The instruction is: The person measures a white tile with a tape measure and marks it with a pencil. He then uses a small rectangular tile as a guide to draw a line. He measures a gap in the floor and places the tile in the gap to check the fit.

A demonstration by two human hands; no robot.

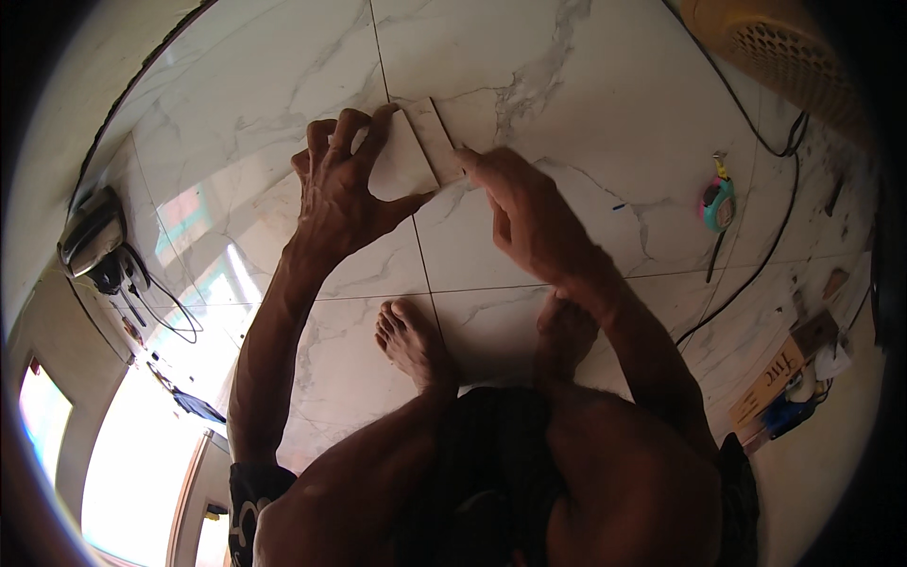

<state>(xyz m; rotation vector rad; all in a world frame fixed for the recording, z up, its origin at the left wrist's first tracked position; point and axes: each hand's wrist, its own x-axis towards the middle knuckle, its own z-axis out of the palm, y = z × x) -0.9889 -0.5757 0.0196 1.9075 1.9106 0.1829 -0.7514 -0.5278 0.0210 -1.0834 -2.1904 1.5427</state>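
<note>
A pale rectangular tile piece (pixel 399 156) lies on the marbled floor in front of me. My left hand (pixel 345 189) reaches across it with fingers spread, the index fingertip at its far corner and the thumb at its near corner, holding it down. Along its right edge is a narrow tile strip (pixel 433 132). My right hand (pixel 529 203) is closed, its fingertips at the near right end of that strip. Whatever those fingers hold, if anything, is too small or hidden to make out.
A teal and pink tape measure (pixel 718 203) lies to the right, with a dark thin stick (pixel 713 260) below it. A black cable (pixel 756 288) curves past them. At the far right stands a yellow perforated object (pixel 779 57). A corded dark appliance (pixel 94 236) sits left; a cardboard box (pixel 770 386), lower right.
</note>
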